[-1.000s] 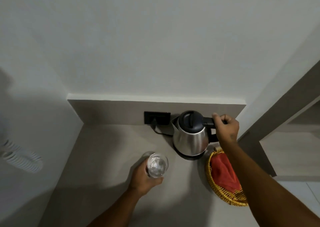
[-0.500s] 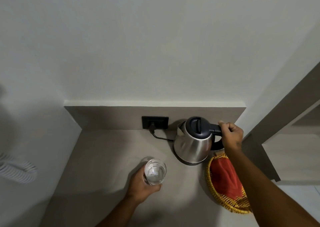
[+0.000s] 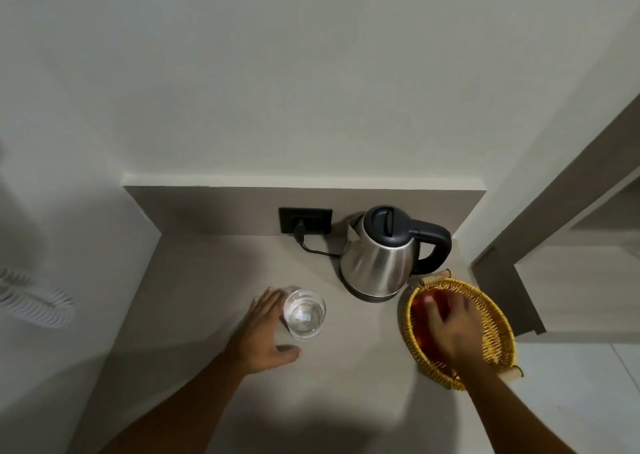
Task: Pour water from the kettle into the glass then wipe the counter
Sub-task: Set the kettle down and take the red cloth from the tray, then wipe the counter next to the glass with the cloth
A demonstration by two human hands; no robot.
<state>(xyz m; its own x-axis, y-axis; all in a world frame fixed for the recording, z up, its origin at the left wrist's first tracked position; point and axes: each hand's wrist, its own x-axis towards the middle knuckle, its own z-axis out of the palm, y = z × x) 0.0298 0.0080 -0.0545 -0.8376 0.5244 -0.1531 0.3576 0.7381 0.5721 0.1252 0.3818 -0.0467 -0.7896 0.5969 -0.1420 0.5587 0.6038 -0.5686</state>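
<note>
On the counter [image 3: 194,297] the kettle [image 3: 379,263] stands upright, spout facing left and handle right, near the glass [image 3: 304,314] beside the spread left hand [image 3: 265,336], while the right hand [image 3: 452,323], blurred, grip unclear, reaches onto the red cloth [image 3: 420,318] in the basket [image 3: 495,329].

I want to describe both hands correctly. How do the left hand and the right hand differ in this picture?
The left hand lies open beside the glass, fingers along its left side, not closed around it; the right hand reaches into the yellow woven basket, over the red cloth. The left hand looks sharp, the right hand blurred. Whether the right hand grips the cloth is unclear. Neither hand touches the kettle.
</note>
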